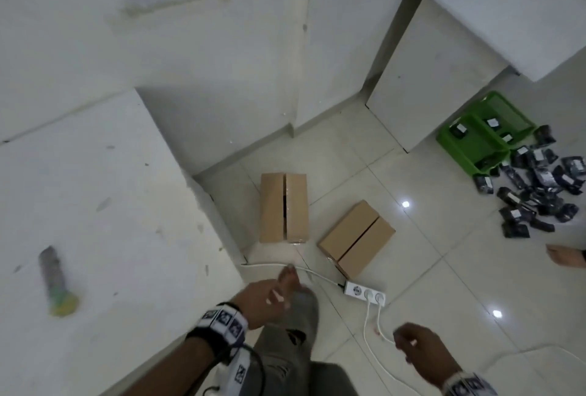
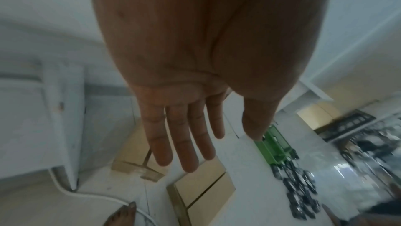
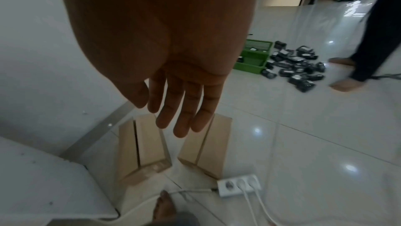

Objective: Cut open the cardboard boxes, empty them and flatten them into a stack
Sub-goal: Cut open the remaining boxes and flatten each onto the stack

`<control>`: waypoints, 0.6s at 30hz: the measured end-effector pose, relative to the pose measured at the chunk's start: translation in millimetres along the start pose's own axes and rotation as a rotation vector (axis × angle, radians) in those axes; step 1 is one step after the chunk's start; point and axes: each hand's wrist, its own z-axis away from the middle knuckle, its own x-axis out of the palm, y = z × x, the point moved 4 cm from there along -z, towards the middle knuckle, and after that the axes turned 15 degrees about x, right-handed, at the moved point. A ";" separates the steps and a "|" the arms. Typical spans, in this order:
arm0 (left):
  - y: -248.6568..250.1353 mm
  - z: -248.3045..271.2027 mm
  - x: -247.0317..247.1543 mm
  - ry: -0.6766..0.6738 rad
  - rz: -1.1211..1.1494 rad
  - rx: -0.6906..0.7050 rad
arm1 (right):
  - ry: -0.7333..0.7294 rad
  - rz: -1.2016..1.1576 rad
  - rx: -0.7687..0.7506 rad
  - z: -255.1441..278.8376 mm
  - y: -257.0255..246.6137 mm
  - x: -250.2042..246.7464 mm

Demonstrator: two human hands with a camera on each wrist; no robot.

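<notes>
2 cardboard boxes (image 1: 283, 207) (image 1: 357, 238) are seen side by side on the tiled floor (image 1: 444, 284), beside a white counter (image 1: 95, 205) and just beyond a power strip (image 1: 365, 292). Above them the left hand (image 2: 186, 126) and right hand (image 3: 180, 102) are held empty, fingers straight and loosely together. The nearer box is judged sealed, the farther one gapped along its seam. Both are judged light and stiff, best taken by opposite side walls. Green trays (image 1: 485, 132) and black packets (image 1: 539, 186) are scattered well apart
</notes>
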 end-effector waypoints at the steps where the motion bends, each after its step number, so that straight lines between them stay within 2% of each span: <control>1: 3.3 -32.3 -3.5 -0.011 0.010 0.000 | -0.020 0.012 -0.015 -31.0 -19.8 -6.3; 4: 5.0 -118.3 -19.3 0.109 0.072 -0.064 | -0.048 -0.054 -0.110 -115.0 -86.9 -22.8; 8: -34.8 -217.2 -25.6 0.313 0.259 -0.174 | -0.134 0.051 -0.256 -228.5 -152.3 -11.7; 13: -153.3 -325.7 -25.9 0.560 0.337 -0.335 | -0.176 0.266 -0.430 -379.1 -211.8 38.8; 18: -294.2 -400.6 -20.6 0.648 0.194 -0.521 | -0.197 0.265 -0.373 -523.3 -244.4 115.3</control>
